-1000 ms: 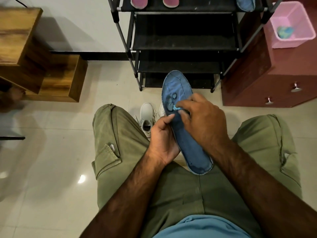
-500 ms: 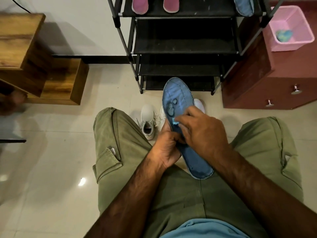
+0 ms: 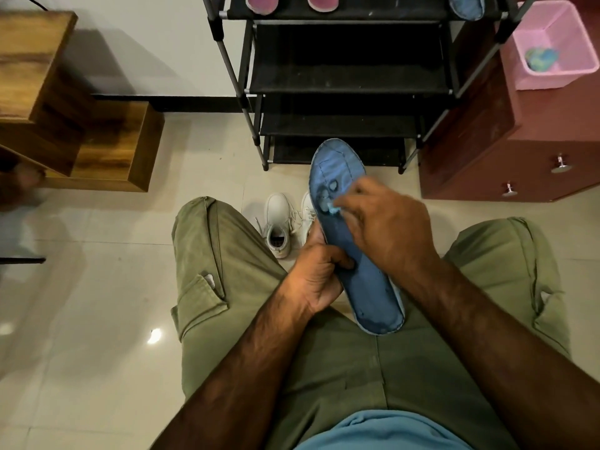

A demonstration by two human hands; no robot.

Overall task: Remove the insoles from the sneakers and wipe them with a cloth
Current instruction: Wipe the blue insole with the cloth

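Note:
A long blue insole (image 3: 370, 287) with worn grey patches near its toe is held upright-tilted between my knees. My left hand (image 3: 316, 277) grips its left edge at the middle. My right hand (image 3: 386, 225) presses a small light-blue cloth (image 3: 332, 208) against the worn patches on the upper part; most of the cloth is hidden under the fingers. A pair of white sneakers (image 3: 279, 222) stands on the floor behind the insole, the right one mostly hidden.
A black shoe rack (image 3: 350, 82) stands ahead, with two pink insoles (image 3: 263, 3) and another blue insole (image 3: 466, 6) on its top shelf. At the right, a maroon drawer cabinet (image 3: 506, 151) carries a pink basket (image 3: 552, 43). Wooden steps (image 3: 107, 151) are left.
My right hand has slid the cloth up and down over the worn patches near the toe. The left hand shifted its grip slightly lower on the insole's edge.

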